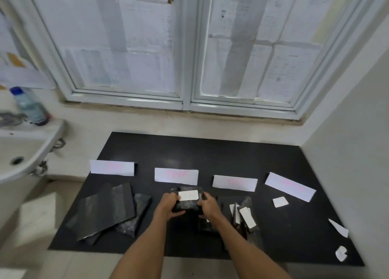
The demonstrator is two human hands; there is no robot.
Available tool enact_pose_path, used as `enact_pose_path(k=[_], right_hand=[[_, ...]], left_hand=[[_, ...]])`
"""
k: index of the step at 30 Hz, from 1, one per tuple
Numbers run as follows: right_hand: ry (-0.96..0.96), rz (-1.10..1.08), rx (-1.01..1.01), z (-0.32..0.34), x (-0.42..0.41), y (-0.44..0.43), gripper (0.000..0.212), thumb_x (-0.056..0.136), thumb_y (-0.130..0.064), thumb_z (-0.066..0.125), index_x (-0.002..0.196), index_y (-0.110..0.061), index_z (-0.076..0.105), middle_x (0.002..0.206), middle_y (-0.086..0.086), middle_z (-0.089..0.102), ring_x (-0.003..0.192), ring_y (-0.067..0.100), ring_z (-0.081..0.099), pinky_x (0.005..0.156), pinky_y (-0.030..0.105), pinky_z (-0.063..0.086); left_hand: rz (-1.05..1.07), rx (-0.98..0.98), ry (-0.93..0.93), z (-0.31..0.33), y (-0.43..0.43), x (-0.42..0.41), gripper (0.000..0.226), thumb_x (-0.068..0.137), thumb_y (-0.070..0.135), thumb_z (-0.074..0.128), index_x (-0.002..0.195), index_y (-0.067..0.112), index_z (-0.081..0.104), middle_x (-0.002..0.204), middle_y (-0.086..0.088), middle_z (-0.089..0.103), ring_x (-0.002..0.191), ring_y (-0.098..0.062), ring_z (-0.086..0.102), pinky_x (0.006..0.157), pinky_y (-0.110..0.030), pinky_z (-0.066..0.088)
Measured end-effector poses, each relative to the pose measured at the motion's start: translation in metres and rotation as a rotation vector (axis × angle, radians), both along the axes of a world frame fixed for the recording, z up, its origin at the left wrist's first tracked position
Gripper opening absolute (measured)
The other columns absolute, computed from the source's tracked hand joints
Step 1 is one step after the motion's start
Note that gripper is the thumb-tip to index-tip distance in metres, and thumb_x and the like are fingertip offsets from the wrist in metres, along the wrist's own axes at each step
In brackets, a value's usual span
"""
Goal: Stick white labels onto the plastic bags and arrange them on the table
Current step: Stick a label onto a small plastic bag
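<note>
A dark plastic bag (187,204) with a white label (188,195) on its top sits at the middle of the black table (210,150). My left hand (167,205) grips its left side and my right hand (207,206) grips its right side. More dark bags (105,211) lie in a pile to the left. To the right lies another pile of bags with white labels (245,215). A loose white label (280,201) rests further right.
Several white paper strips with pink writing (176,176) stand in a row across the table. White paper scraps (339,228) lie at the right edge. A sink (19,152) and a water bottle (29,106) are at the left, a window behind.
</note>
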State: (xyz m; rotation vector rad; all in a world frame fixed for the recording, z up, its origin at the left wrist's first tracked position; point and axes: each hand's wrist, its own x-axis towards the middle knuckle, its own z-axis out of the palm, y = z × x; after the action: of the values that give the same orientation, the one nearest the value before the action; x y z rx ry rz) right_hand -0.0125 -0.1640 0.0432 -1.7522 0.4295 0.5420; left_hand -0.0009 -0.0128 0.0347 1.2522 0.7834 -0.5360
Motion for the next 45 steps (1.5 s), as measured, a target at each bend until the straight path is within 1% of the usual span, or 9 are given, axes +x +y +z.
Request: enact_pose_path(k=[4,12,20,23,26,30,34,41,45], right_hand=[[0.088,0.053,-0.081,-0.024,-0.006,0.043,0.030,0.096,-0.019,0.040,0.125,-0.017,0.048,0.112,0.004,0.058,0.095,0.019,0.057,0.072,0.033,0.054],[0.149,0.016,-0.155,-0.054,-0.005,0.076,0.030,0.084,-0.020,0.055,0.113,-0.013,0.052,0.106,0.007,0.060,0.092,0.020,0.057,0.075,0.031,0.048],[0.146,0.006,-0.263,-0.063,0.012,0.085,0.053,0.087,-0.023,0.057,0.136,-0.008,0.041,0.120,0.011,0.059,0.100,0.023,0.057,0.081,0.031,0.045],[0.134,0.019,-0.471,-0.057,0.021,0.108,0.067,0.089,-0.032,0.054,0.146,-0.010,0.025,0.138,0.015,0.047,0.121,0.032,0.049,0.097,0.042,0.044],[0.036,0.066,-0.690,-0.044,0.029,0.149,0.071,0.088,-0.033,0.053,0.147,-0.011,0.020,0.147,0.016,0.033,0.134,0.035,0.032,0.105,0.048,0.034],[-0.134,0.249,-0.519,-0.041,0.034,0.203,0.063,0.088,-0.020,0.054,0.144,-0.006,0.031,0.144,0.016,0.040,0.132,0.032,0.038,0.111,0.041,0.033],[0.008,0.415,-0.295,-0.038,0.029,0.247,0.051,0.090,-0.012,0.052,0.139,-0.005,0.038,0.136,0.012,0.050,0.124,0.028,0.049,0.101,0.031,0.039],[0.035,0.378,-0.301,-0.057,0.013,0.281,0.043,0.078,-0.017,0.059,0.120,-0.010,0.053,0.115,0.009,0.064,0.108,0.030,0.060,0.095,0.033,0.046],[0.077,0.248,-0.275,-0.075,0.020,0.271,0.056,0.063,-0.038,0.064,0.114,-0.016,0.061,0.111,0.006,0.066,0.103,0.027,0.059,0.097,0.038,0.045]], left_hand=[[-0.060,0.071,0.059,-0.019,0.037,-0.010,0.029,0.093,0.004,0.040,0.116,0.003,0.058,0.111,-0.016,0.064,0.100,-0.032,0.061,0.068,-0.044,0.058],[-0.370,0.210,0.121,-0.040,0.056,-0.012,0.038,0.090,0.014,0.038,0.123,0.012,0.055,0.119,-0.015,0.060,0.108,-0.030,0.057,0.089,-0.049,0.051],[-0.403,0.216,0.138,-0.037,0.064,0.001,0.034,0.081,0.006,0.044,0.114,0.007,0.055,0.111,-0.014,0.057,0.102,-0.027,0.054,0.086,-0.040,0.049],[-0.313,0.281,0.056,-0.034,0.076,0.007,0.021,0.083,0.009,0.047,0.103,0.004,0.056,0.101,-0.017,0.061,0.082,-0.023,0.057,0.075,-0.031,0.048],[-0.198,0.438,-0.082,-0.033,0.104,0.010,0.027,0.081,0.006,0.050,0.104,0.006,0.063,0.110,-0.013,0.062,0.095,-0.027,0.060,0.083,-0.030,0.049],[0.073,0.696,-0.173,-0.020,0.154,-0.003,0.029,0.092,0.007,0.047,0.118,0.012,0.060,0.115,-0.003,0.060,0.102,-0.021,0.056,0.082,-0.025,0.039],[0.290,0.907,-0.003,-0.034,0.218,-0.032,0.048,0.079,0.009,0.057,0.127,0.011,0.054,0.131,-0.015,0.051,0.121,-0.033,0.048,0.098,-0.042,0.043],[0.484,0.590,0.148,-0.051,0.261,-0.066,0.061,0.082,0.026,0.062,0.138,0.012,0.044,0.129,-0.018,0.056,0.113,-0.039,0.056,0.095,-0.044,0.048],[0.571,0.471,0.321,-0.069,0.271,-0.068,0.058,0.071,0.042,0.061,0.112,0.002,0.063,0.113,-0.020,0.063,0.101,-0.037,0.059,0.091,-0.047,0.051]])
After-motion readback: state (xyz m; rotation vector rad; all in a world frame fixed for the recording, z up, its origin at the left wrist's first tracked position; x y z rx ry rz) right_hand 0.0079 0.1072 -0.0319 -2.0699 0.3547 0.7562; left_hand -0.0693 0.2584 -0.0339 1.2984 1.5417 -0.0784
